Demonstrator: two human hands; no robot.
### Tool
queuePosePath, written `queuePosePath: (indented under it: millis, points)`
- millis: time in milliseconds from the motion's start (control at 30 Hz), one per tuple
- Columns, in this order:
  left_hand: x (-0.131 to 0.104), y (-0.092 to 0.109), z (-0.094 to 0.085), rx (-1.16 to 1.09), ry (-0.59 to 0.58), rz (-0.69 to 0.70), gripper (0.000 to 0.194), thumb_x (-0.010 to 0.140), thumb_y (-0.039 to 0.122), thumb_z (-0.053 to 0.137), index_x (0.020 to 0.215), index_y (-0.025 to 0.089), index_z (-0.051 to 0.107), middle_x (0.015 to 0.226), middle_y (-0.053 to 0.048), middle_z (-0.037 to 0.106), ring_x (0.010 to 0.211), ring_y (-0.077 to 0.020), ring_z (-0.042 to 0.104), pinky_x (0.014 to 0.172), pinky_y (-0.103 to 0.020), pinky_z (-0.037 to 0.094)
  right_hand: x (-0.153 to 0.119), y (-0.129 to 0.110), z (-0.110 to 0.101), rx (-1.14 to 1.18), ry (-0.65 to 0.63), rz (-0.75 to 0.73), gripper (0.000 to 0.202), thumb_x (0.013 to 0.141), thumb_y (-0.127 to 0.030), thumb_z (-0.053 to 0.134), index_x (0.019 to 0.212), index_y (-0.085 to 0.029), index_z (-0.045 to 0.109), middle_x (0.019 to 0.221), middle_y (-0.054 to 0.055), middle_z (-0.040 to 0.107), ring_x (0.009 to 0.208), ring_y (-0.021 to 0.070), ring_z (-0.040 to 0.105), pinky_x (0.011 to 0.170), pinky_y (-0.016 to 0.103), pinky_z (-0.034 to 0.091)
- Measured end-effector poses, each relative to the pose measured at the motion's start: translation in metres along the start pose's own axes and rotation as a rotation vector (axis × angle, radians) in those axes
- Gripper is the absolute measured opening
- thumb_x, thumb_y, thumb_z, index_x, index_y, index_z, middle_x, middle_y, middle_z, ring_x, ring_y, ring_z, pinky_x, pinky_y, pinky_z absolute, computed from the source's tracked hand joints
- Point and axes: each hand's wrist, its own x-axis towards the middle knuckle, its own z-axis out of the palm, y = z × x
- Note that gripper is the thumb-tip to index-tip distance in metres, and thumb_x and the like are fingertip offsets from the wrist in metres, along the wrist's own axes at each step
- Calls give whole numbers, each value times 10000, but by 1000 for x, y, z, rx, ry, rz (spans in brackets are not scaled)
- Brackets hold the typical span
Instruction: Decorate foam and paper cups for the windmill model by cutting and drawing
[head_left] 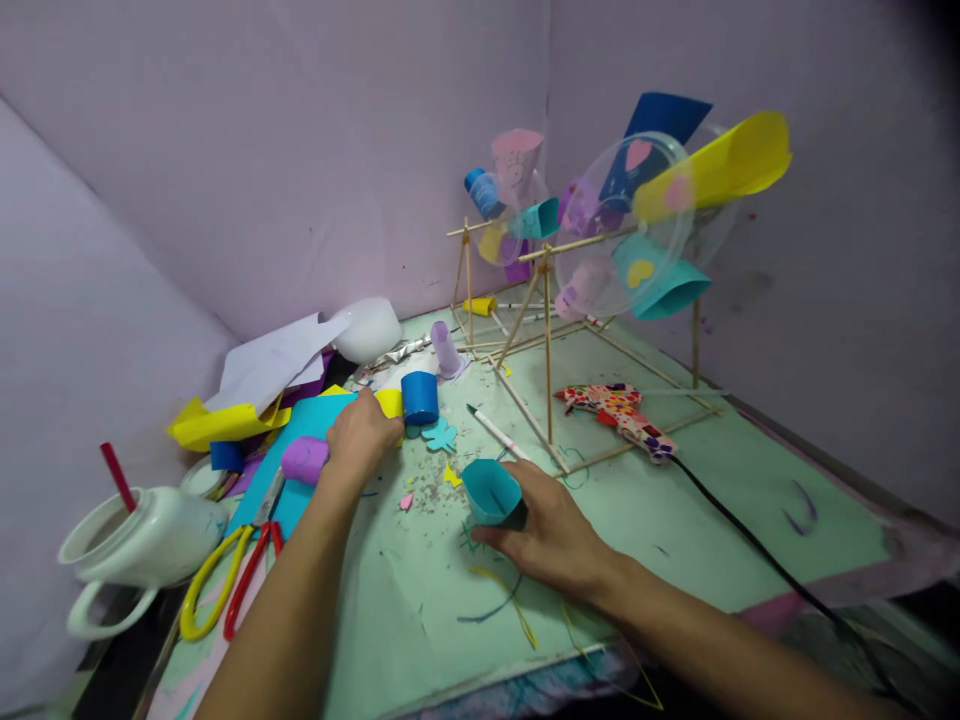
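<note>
My right hand (559, 530) curls round the teal cup (490, 492), best held lightly; my left hand (363, 435) is by yellow paper (390, 402), grip unclear

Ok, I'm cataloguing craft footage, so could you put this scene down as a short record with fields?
Left hand: at the yellow paper; grip unclear
Right hand: holding a teal paper cup, open end up
Beside left hand: blue paper tube, purple paper roll
Tools: scissors at left; patterned glue gun, corded, at right
Pen: green-tipped marker, lying behind the cup
Back right: large wheel and small wheel, paper cups attached, on stick frames
Far left: white jug, red stick inside
</note>
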Motion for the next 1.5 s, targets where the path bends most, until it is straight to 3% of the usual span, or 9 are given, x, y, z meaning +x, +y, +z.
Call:
queuePosePath:
  millis: [167,200,300,367,433,667,1033,1300,1500]
  points:
    - [-50,-12,-14,-108,131,-54,647,776,394,504,1347,126,366,1116,-195,650,983,-372,627,757,-466,493,2,-3,-3,4,-8,47,383,645,-248,768,979,-167,599,931,70,636,853,224,576,751,352,453]
    - [-65,-18,-12,-287,196,-42,669,755,400,548,1349,149,371,1098,-160,655,909,-324,650,756,-439,501,2,-4,-3,8,-15,55,399,644,-252,770,992,-163,597,939,73,637,856,225,578,756,354,454]
    - [-110,-33,9,-884,86,103,685,705,417,624,1306,181,397,1159,-125,609,687,-186,643,649,-345,533,2,-8,-3,19,-58,81,417,649,-265,772,1012,-150,601,921,72,649,822,216,590,736,343,459]
    - [-131,-39,28,-1021,-35,137,633,706,375,639,1264,170,421,1099,-106,625,709,-174,639,651,-321,532,1,-10,-2,11,-106,66,405,652,-264,771,1009,-151,616,912,68,665,812,214,599,728,334,459]
    - [-143,-41,42,-991,-146,177,516,722,324,637,1185,164,476,991,-74,655,759,-185,641,683,-315,526,0,-10,-1,-13,-143,20,421,644,-260,776,1026,-163,627,946,67,681,851,221,608,762,336,453]
    - [-138,-43,50,-825,-254,265,307,721,308,641,974,161,549,871,-45,665,760,-210,627,674,-325,502,2,-1,4,-75,-141,-41,501,618,-333,799,1069,-192,634,978,63,699,865,231,619,767,334,445]
    - [-136,-45,58,-728,-155,302,312,725,386,636,945,173,576,889,-57,686,774,-232,646,670,-327,509,4,-4,2,-151,-146,-114,408,675,-402,754,995,-179,632,927,58,702,830,226,604,732,316,400]
    - [-135,-45,59,-700,-143,270,320,702,449,640,856,172,591,826,-68,685,784,-261,659,684,-360,531,6,-3,1,-186,-150,-123,392,677,-416,743,971,-176,644,930,70,702,833,234,616,715,310,385]
    - [-134,-44,58,-700,-141,267,332,696,431,648,900,178,585,913,-79,699,817,-264,659,699,-364,531,7,-4,0,-194,-165,-112,401,652,-422,758,952,-182,644,904,56,708,796,216,617,694,293,382]
